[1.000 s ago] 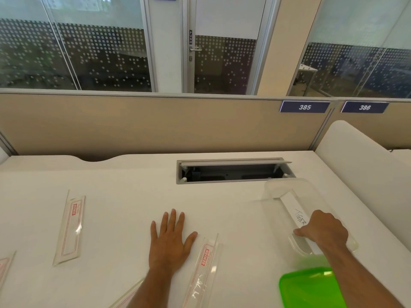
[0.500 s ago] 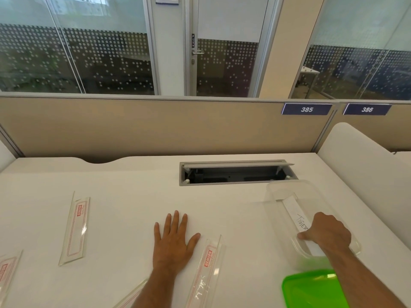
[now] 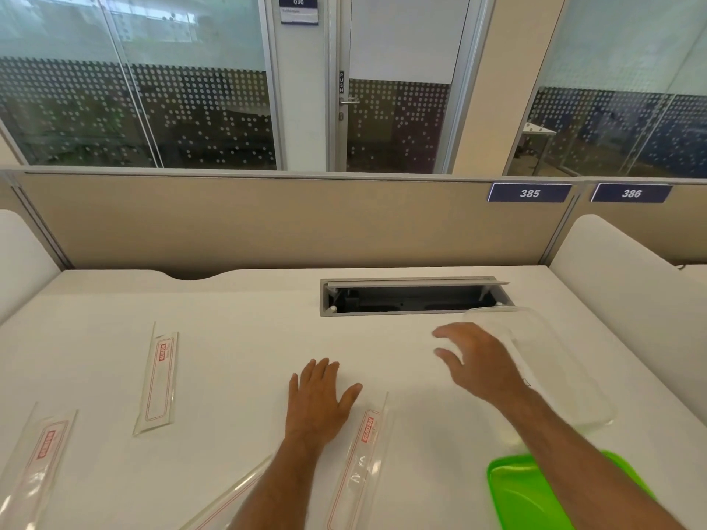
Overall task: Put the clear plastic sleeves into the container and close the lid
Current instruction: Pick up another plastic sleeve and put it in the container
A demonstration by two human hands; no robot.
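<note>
Sleeves of clear plastic with red printing lay scattered flat across the white desk (image 3: 248, 338). One sleeve (image 3: 158, 380) sat toward the left side, well apart from both hands. Another sleeve (image 3: 38, 464) ran off near the front left corner. A third sleeve (image 3: 361, 453) lay near the front edge, just beside the thumb of the left hand (image 3: 319, 399). A fourth sleeve (image 3: 225, 506) showed only as a thin strip beside the left forearm at the front edge.

The left hand rested palm down on the desk, fingers spread flat, gripping nothing; it probably steadied the person's lean.

The right hand (image 3: 478, 363) hovered above the desk with fingers loosely spread and curved, pinching nothing. It hung just left of the clear container (image 3: 554, 376), which stood open near the right edge, below the open cable hatch (image 3: 413, 298) at the back of the desk. Whether any sleeve was already inside could not be told, since the forearm covered part of the container.

The green lid (image 3: 535, 495) lay off the container at the front right corner, partly under the right forearm, presumably kept close for closing later. Most of the task appeared still undone, with at least four sleeves outside the container.
</note>
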